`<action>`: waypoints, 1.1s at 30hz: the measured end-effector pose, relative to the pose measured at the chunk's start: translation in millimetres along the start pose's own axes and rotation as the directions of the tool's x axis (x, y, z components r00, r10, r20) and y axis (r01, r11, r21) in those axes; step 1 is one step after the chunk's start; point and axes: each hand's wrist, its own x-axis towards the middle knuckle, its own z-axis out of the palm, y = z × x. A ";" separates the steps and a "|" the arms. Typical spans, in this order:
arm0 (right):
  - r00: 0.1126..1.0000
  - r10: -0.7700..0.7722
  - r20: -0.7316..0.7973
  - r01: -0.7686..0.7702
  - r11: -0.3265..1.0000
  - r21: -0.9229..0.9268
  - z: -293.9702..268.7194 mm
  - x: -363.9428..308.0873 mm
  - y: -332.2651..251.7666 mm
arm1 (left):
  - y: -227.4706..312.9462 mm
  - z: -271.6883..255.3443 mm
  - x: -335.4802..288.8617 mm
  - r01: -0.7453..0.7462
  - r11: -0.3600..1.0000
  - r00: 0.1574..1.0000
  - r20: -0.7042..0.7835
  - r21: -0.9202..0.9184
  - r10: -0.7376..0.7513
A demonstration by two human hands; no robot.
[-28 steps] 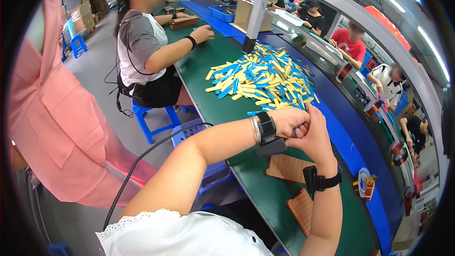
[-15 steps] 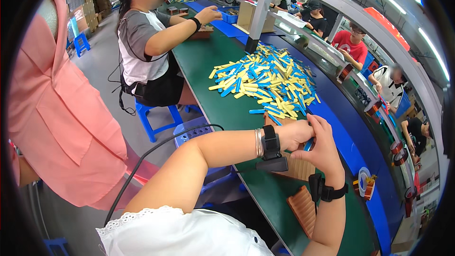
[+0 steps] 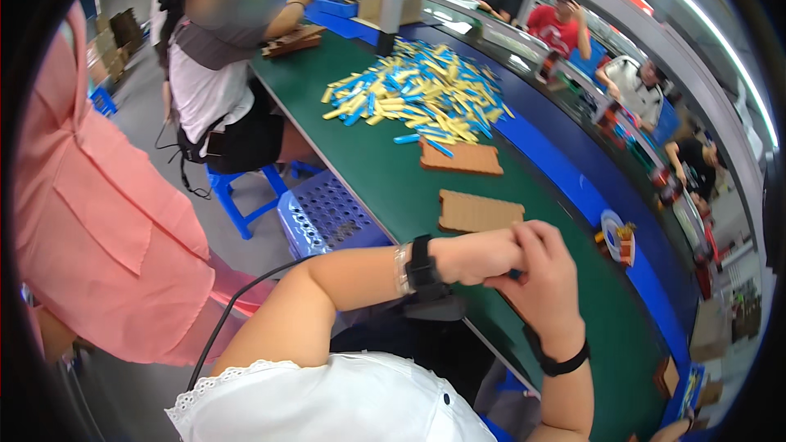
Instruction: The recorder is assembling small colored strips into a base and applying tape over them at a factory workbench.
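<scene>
The left hand (image 3: 483, 255) and right hand (image 3: 536, 274) meet above the worktop (image 3: 573, 303), fingers bent and drawn in close together. A small blue piece (image 3: 516, 274) shows between them, mostly covered; I cannot tell which of the hands grips it, or how firmly. Each wrist wears a black band, and bracelets (image 3: 402, 268) sit behind the left one.

Just beyond the hands, partly overlapped by them in view, lies a tan board (image 3: 481, 211). Farther out in the same direction is a brown board (image 3: 461, 159), with a heap of blue and yellow sticks (image 3: 417, 96) past it; a blue stick lies over its near-left corner. Right of the hands and somewhat beyond, a tape roll (image 3: 609, 231) stands beside a copper-coloured piece (image 3: 626, 245). Well to the left and beyond, a co-worker (image 3: 213, 74) sits at the worktop.
</scene>
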 end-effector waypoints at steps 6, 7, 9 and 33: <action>0.992 0.012 0.124 -0.011 1.000 -0.008 -18.1 -76.5 -22.3 | -35.7 24.2 -50.5 0.063 0.988 0.994 0.095 -0.141 -0.050; 0.993 0.023 0.119 -0.031 0.997 0.068 -22.1 -90.7 -20.4 | -34.5 21.6 -57.7 0.183 0.967 0.981 0.101 -0.179 -0.167; 0.991 0.126 0.043 -0.130 0.986 0.108 -26.1 -127.0 -5.1 | -33.5 22.8 -71.6 0.295 0.937 0.955 0.101 -0.188 -0.280; 0.694 0.693 -0.197 -0.686 0.719 0.114 28.1 -181.3 30.9 | -52.0 25.8 -44.2 0.478 0.875 0.873 -0.070 -0.081 -0.483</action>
